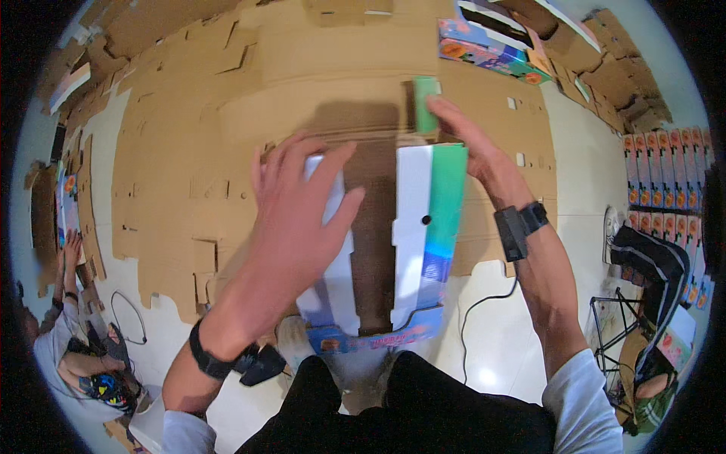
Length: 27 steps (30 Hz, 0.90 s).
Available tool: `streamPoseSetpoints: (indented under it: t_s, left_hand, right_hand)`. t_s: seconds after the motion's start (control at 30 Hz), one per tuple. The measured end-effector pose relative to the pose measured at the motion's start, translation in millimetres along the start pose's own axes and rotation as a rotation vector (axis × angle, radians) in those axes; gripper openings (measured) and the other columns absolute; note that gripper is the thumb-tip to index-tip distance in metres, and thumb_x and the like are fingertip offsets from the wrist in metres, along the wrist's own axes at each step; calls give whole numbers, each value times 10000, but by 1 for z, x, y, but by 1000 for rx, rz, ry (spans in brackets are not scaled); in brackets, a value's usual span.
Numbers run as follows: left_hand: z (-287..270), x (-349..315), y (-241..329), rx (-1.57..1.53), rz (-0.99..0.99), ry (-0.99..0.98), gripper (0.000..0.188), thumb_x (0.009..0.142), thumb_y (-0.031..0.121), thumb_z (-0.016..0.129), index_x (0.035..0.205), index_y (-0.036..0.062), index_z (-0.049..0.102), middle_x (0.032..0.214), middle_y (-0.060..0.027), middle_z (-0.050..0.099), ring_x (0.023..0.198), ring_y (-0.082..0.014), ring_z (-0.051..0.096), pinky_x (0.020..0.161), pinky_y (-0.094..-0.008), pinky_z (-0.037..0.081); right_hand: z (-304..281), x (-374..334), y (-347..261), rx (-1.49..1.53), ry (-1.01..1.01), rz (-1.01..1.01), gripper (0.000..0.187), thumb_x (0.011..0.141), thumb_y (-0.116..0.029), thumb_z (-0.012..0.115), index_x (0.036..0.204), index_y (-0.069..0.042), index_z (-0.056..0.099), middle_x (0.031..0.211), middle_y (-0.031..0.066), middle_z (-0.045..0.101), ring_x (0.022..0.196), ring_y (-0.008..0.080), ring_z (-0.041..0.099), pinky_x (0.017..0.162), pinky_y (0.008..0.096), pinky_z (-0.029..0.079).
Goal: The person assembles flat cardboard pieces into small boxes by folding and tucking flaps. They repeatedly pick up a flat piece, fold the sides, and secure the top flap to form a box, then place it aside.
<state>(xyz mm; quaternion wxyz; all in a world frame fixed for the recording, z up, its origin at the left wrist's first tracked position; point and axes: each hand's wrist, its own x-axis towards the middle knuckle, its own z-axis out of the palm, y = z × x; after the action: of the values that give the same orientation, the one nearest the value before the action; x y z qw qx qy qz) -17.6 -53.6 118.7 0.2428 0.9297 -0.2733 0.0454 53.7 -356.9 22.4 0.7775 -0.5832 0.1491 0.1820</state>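
Note:
A printed cardboard box (pixel 414 219) stands in front of me, its top parted and brown cardboard showing inside. Its white flaps run along both sides, and the right one has a green and blue strip with a small dark hole. My left hand (pixel 299 200) lies over the left flap with its fingers spread, hiding part of it. At the far right corner, my right hand (pixel 469 140) has its fingers at a green end flap (pixel 426 104) of the box; some of those fingers are hidden. The near end carries a blue and pink printed edge.
Flattened brown cardboard (pixel 174 166) covers the work surface. Another printed box (pixel 491 49) lies at the far right. Stacked printed cartons (pixel 664 170) line the right side, near a person's dark-clothed leg (pixel 650 257). A person (pixel 68 333) sits at left. A black cable (pixel 476 303) hangs by my right wrist.

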Motion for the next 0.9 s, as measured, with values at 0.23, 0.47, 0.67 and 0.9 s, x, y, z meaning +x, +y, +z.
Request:
streamPoseSetpoints:
  t_s: [0.23, 0.47, 0.67, 0.9]
  left_hand:
    - [-85, -54, 84, -390, 478, -391, 374, 941, 196, 693, 1309, 154, 745, 1172, -112, 643, 1047, -293, 676, 932, -407, 581]
    - [-119, -55, 81, -57, 906, -98, 423, 1108, 334, 548, 1479, 162, 657, 1106, -48, 772, 887, -240, 794, 820, -354, 659]
    - [-77, -80, -41, -239, 328, -47, 407, 1122, 307, 534, 1471, 105, 594, 1256, -83, 737, 1056, -244, 725, 915, -362, 578]
    - [23, -55, -201, -1077, -827, 175, 434, 1092, 271, 634, 1464, 59, 566, 1415, -124, 654, 1313, -247, 613, 1114, -384, 488]
  right_hand:
    - [32, 7, -17, -251, -178, -26, 483, 1065, -364, 735, 1451, -96, 618, 1303, -14, 689, 1107, 114, 660, 872, 292, 594]
    - [24, 10, -11, -169, -250, -29, 457, 1061, -350, 747, 1427, -100, 631, 1269, -7, 695, 1086, 94, 656, 855, 283, 601]
    - [21, 9, -10, -214, -216, -38, 471, 1079, -307, 719, 1477, -91, 594, 1322, 12, 697, 1163, 124, 663, 934, 318, 591]
    - [30, 26, -5, -166, -218, 12, 528, 1081, -331, 705, 1535, -108, 553, 1395, 39, 682, 1215, 162, 671, 981, 351, 594]
